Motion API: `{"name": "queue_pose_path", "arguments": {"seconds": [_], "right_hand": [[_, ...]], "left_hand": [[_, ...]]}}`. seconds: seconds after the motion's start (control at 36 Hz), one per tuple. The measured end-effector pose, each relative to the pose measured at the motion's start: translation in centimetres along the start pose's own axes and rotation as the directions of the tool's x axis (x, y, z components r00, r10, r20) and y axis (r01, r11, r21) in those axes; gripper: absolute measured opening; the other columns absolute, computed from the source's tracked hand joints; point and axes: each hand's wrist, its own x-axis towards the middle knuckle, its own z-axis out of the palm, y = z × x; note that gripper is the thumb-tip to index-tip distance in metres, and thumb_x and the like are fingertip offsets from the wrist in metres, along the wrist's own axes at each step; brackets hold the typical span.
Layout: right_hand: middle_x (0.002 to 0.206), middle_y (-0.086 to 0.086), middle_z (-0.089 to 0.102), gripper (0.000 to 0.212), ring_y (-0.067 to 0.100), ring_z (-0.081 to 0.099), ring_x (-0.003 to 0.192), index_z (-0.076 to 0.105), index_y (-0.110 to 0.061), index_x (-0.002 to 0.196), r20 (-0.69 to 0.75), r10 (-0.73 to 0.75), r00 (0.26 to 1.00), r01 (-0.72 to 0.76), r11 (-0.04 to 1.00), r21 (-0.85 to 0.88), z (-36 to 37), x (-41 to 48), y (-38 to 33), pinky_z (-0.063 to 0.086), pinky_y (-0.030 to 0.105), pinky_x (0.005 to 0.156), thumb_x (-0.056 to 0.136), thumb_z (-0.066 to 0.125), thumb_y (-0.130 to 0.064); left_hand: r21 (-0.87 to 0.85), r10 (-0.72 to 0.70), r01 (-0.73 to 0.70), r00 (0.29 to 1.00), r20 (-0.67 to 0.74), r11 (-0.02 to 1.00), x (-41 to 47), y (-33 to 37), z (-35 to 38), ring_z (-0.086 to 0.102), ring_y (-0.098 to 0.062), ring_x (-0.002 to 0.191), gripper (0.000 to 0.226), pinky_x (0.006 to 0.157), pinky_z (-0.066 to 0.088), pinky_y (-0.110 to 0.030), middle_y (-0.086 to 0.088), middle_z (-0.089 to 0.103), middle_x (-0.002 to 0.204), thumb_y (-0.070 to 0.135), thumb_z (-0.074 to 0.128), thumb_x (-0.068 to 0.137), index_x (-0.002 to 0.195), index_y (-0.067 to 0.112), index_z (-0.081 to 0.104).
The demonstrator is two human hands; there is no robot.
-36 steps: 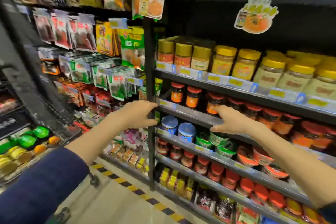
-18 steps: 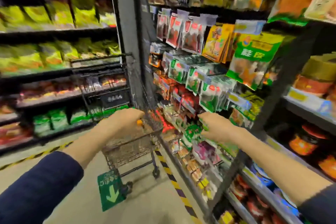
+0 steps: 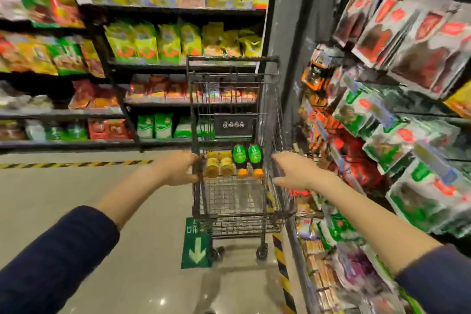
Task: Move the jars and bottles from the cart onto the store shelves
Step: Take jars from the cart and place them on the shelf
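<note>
1. At the cart (image 3: 229, 194), parked in the aisle just beside the right-hand shelving (image 3: 382, 122): four task items show in its upper basket. Two yellow-topped jars (image 3: 212, 166) lie side by side, with two green bottles (image 3: 239, 158), orange caps down, just right of them
2. Left hand (image 3: 175, 171) is against the cart's left rim, next to the jars. The frame is blurred there, so I cannot tell if the fingers are clamped on the wire or only touching it. No jar in it
3. Right hand (image 3: 293, 173) is at the right rim, fingers spread and relaxed, grasping nothing. It is near the bottles, not on them
4. Progress: only these four items are visible and the wire floor in front of them looks bare. Whether the cart started fuller, can't say
5. Remaining: all four, each needing pick, carry and place. Shelves in view hold bags and hanging packets, with no jar or bottle row, so my read is the target shelf is out of frame
6. Likely next: left takes a jar, right takes a bottle. Risk: these are round items on wire, so a neighbour may roll when one lifts
</note>
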Motion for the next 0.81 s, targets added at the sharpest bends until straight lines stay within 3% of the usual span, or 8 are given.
{"name": "queue_pose_path", "arguments": {"seconds": [0.42, 0.56, 0.81], "right_hand": [[0.140, 0.017, 0.041, 0.064, 0.032, 0.043, 0.129, 0.034, -0.003, 0.140, 0.103, 0.052, 0.993, -0.068, 0.985, 0.158, 0.5, 19.1, -0.7, 0.041, 0.041, 0.103, 0.088, 0.057, -0.031], [0.144, 0.016, 0.039, 0.066, 0.031, 0.041, 0.131, 0.033, -0.004, 0.140, 0.143, 0.074, 0.987, -0.101, 0.976, 0.193, 1.1, 23.4, 0.1, 0.039, 0.043, 0.105, 0.087, 0.058, -0.034], [0.139, 0.021, 0.043, 0.064, 0.033, 0.043, 0.129, 0.034, 0.000, 0.139, 0.234, 0.039, 0.972, -0.106, 0.953, 0.284, 2.6, 30.9, 2.1, 0.041, 0.040, 0.103, 0.087, 0.058, -0.029]], "left_hand": [[0.022, 0.013, -0.016, 0.994, 0.113, 1.000, 16.0, -9.7, 0.8, 0.049, -0.028, 0.124, 0.061, 0.102, 0.040, -0.039, -0.011, 0.053, 0.136, 0.045, 0.052, 0.090, 0.138, 0.011, 0.041], [-0.078, 0.033, -0.020, 0.986, 0.164, 0.997, 20.8, -10.2, 1.6, 0.043, -0.026, 0.130, 0.064, 0.105, 0.039, -0.037, -0.010, 0.045, 0.144, 0.041, 0.053, 0.091, 0.144, 0.011, 0.033], [-0.296, 0.033, 0.043, 0.969, 0.244, 0.954, 28.3, -10.0, 4.8, 0.053, -0.027, 0.119, 0.059, 0.098, 0.046, -0.036, -0.013, 0.056, 0.131, 0.043, 0.062, 0.085, 0.132, 0.011, 0.047]]}}
